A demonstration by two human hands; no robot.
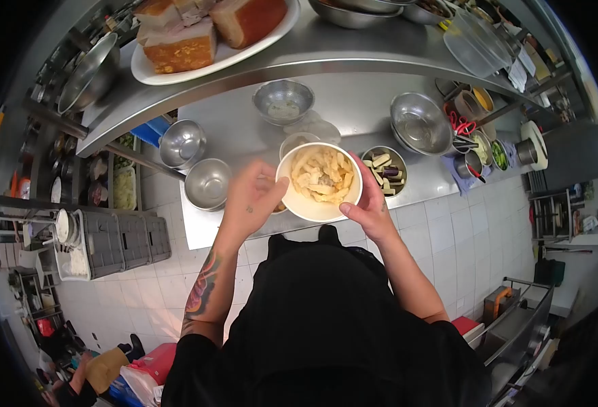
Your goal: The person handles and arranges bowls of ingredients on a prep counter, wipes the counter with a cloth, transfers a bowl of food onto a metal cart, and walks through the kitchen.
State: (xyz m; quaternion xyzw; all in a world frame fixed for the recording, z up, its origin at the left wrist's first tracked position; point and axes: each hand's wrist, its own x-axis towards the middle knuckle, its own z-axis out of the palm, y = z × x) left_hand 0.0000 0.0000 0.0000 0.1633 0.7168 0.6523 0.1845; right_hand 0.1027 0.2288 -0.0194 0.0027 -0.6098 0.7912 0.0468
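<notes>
Over the front edge of the steel counter I hold a white paper bowl (pixel 318 215) tilted toward me. Pale yellow, strip-like pieces of food (pixel 323 176) lie inside it. My right hand (pixel 375 209) is closed around the bowl's right side, thumb on the front. At the left rim is my left hand (pixel 257 198), its thumb over the edge and its fingers partly blurred. Just behind my right hand stands a metal bowl of cut eggplant (pixel 388 178). Another small metal bowl (pixel 297 141) is partly hidden behind the paper bowl.
Steel bowls (pixel 207 184) stand at the counter's left, with a larger one (pixel 421 123) at right. Overhead, a shelf (pixel 326 66) carries a platter (pixel 177 78) of roasted meat blocks. Grey crates (pixel 126 237) stand at left on the floor. A person (pixel 105 370) is at lower left.
</notes>
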